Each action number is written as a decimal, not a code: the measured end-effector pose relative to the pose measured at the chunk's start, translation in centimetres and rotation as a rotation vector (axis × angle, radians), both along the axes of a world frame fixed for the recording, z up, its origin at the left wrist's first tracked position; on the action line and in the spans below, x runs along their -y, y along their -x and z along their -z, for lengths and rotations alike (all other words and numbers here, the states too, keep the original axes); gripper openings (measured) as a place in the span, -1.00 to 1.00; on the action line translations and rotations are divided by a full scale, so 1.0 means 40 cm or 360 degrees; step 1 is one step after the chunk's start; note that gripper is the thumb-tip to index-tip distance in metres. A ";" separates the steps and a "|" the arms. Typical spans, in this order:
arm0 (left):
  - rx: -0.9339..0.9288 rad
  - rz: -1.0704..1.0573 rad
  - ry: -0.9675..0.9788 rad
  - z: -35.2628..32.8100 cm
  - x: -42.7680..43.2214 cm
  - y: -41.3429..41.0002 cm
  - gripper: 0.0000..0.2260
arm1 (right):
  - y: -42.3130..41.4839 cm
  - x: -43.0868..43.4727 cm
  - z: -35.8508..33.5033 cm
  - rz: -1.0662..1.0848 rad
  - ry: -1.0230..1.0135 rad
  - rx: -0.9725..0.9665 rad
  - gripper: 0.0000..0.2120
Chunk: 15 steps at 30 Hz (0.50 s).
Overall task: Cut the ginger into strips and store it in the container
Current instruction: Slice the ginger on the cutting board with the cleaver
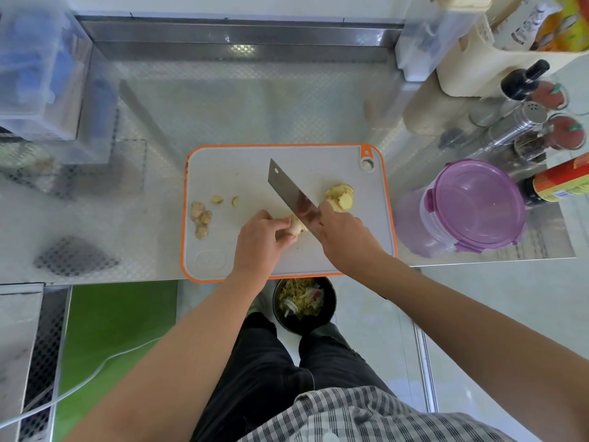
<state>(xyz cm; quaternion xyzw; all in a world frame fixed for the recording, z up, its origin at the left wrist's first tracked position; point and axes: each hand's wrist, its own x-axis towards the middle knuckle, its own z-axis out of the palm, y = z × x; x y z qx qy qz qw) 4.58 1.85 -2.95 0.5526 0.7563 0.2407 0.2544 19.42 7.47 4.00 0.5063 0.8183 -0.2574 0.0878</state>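
Observation:
On the grey cutting board with an orange rim (pixel 223 173), my left hand (pixel 261 237) grips a piece of ginger (pixel 294 226) against the board. My right hand (pixel 344 237) grips the handle of a cleaver (pixel 287 189), whose blade stands on the ginger right beside my left fingers. A pile of ginger slices (pixel 341 197) lies just beyond my right hand. Ginger peel scraps (pixel 200 218) lie at the board's left side. A clear container with a purple lid (pixel 471 205) stands shut to the right of the board.
The board lies on a steel counter (pixel 255 100). Spice jars and bottles (pixel 529 122) crowd the back right. A clear plastic box (pixel 38 74) stands at the back left. Below the counter's front edge, a black bin (pixel 302 304) holds scraps.

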 end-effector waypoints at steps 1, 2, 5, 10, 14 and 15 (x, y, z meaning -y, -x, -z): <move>0.0004 -0.0003 0.0000 0.000 0.000 0.000 -0.70 | 0.001 0.004 0.000 -0.0008 -0.0005 0.0030 -0.90; 0.0005 -0.0009 0.0004 0.001 -0.001 0.000 -0.71 | 0.003 0.007 0.001 -0.0008 0.0001 0.0060 -0.89; -0.0002 -0.0011 0.0012 0.002 -0.003 0.001 -0.73 | 0.006 0.014 0.000 -0.0001 0.0039 0.0119 -0.84; 0.0053 -0.0011 -0.0030 0.004 0.001 0.000 -0.72 | -0.016 0.020 0.010 0.0083 0.0070 0.0111 -0.86; 0.0021 0.0002 -0.0044 0.005 -0.001 0.004 -0.71 | -0.019 0.002 -0.002 0.0055 0.0007 -0.0033 -0.87; 0.0027 -0.0004 -0.0046 0.005 -0.001 0.004 -0.71 | -0.015 0.002 -0.006 0.0031 0.0013 -0.0031 -0.87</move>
